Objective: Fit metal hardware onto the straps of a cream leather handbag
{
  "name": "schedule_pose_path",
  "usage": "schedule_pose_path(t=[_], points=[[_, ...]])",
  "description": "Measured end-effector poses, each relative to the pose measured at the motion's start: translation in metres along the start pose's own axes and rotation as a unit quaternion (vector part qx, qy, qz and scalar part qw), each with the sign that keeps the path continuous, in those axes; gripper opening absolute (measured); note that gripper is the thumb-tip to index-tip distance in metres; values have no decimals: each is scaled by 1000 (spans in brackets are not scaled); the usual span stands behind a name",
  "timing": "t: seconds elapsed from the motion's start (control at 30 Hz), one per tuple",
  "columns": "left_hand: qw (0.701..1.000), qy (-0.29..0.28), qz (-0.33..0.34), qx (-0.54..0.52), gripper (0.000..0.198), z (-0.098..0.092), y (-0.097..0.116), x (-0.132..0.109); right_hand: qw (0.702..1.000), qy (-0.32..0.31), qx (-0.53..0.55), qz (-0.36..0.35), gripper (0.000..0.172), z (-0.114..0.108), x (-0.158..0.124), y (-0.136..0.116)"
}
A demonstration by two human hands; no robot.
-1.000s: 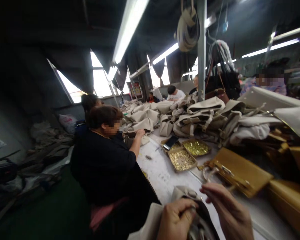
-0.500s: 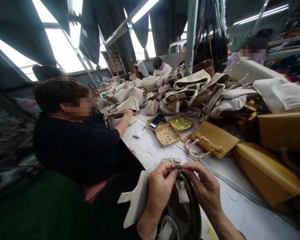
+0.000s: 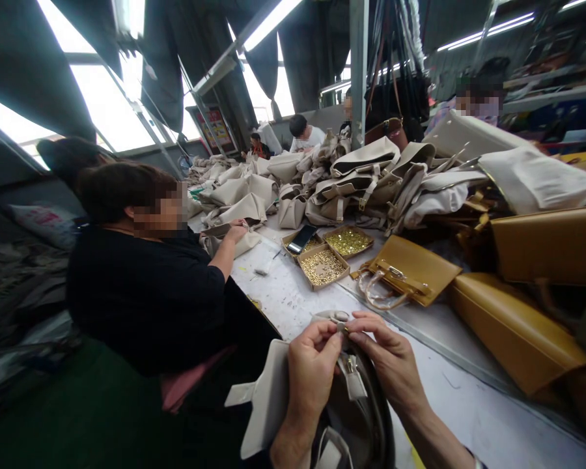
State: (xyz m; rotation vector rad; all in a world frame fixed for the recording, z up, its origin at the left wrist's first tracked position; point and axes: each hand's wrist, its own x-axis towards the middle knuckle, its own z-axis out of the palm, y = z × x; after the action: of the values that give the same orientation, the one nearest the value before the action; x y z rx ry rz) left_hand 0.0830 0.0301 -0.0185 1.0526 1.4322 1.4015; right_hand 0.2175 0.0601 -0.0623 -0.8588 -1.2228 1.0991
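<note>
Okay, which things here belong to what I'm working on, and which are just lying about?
In the work:
beige bag, held by your left hand
small gold piece, at your right hand
perhaps the boxed gold bits

Seemingly lying about:
phone
mustard handbag

1 left hand (image 3: 307,374), 1 right hand (image 3: 389,365), 1 bag (image 3: 354,417)

Between the hands, 1 gold piece (image 3: 346,330); just below, 1 zip pull (image 3: 355,383). Beyond the hands, 3 trays (image 3: 331,279) and 1 phone (image 3: 302,240); to their right, at least 3 mustard bags (image 3: 420,268). Ahead and to either side, at least 6 other people (image 3: 141,293). Well beyond the hands, heaped beige bags (image 3: 247,210) overlap too much to count.
</note>
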Motion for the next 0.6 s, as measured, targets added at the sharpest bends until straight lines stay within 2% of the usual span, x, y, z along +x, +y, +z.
schedule_pose_path(t=[0.23, 0.6], points=[[1000, 1, -3, 17, 16, 1, 5, -2, 999, -8, 33, 39, 14, 2, 0, 1], [997, -5, 44, 56, 12, 2, 7, -2, 998, 5, 34, 56, 18, 4, 0, -2]])
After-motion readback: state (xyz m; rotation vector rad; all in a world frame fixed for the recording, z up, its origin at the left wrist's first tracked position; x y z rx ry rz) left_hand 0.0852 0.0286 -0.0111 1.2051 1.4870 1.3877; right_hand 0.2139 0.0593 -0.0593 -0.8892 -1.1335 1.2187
